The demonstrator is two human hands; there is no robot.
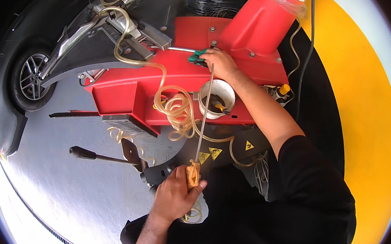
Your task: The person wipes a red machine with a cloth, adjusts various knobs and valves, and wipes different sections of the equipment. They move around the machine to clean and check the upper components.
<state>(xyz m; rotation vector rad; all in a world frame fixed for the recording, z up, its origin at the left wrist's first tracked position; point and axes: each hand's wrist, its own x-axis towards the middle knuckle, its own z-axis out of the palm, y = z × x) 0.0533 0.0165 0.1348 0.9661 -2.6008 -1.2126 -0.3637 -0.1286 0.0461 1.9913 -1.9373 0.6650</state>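
Fig.: apparent tool-handling step, the left grip (177, 193) clasping an orange-handled rod (206, 110), the right grip (218, 61) seemingly grasping a green-and-black handle (197, 58); next move likely demands separating them.

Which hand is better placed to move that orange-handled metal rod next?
Probably the left hand: it grips the orange handle, at the near end of the rod. The right hand looks occupied, holding a green handle beyond the white bucket.
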